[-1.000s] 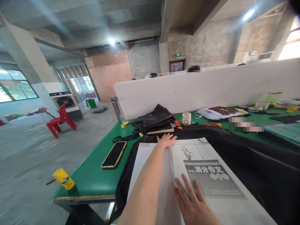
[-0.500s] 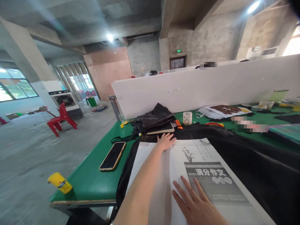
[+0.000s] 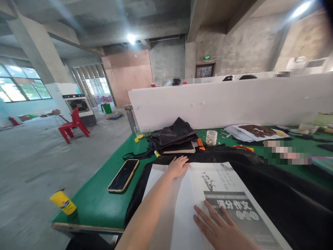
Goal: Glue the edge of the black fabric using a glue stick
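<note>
Two bare hands lie open on a Chinese-lettered printed sheet [image 3: 221, 178], spread over black fabric [image 3: 286, 196] on a green tabletop [image 3: 95, 205].
The left hand [image 3: 178, 167], fingers slightly fanned, bears on the far edge; the right hand [image 3: 222, 227], spread wider, rests nearer, partly over the gray title panel [image 3: 234, 196]. Flattening it well likely calls for a steady far hand and even near strokes, without rucking the fabric. A smartphone [image 3: 123, 175] lies left, well apart.
</note>
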